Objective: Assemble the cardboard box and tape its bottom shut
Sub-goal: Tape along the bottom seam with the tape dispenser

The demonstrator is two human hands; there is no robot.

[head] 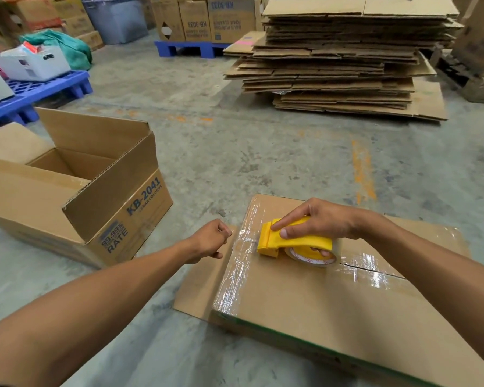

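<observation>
A cardboard box (pixel 313 300) stands bottom-up on the concrete floor in front of me, its bottom flaps folded shut. Clear tape (pixel 236 272) runs along its left edge and along the centre seam. My right hand (pixel 319 219) grips a yellow tape dispenser (pixel 291 241) that rests on the seam near the box's left end, with a tape roll under it. My left hand (pixel 210 238) hovers with curled fingers at the box's left edge, beside the tape's end; whether it pinches the tape I cannot tell. One flap (pixel 199 286) sticks out flat to the left.
An open assembled box (pixel 101 208) marked KB-2041 stands to the left. A tall stack of flattened cartons (pixel 344 60) lies ahead on the right. Blue pallets (pixel 37 93) with bins sit at far left, and more cartons stand at the back.
</observation>
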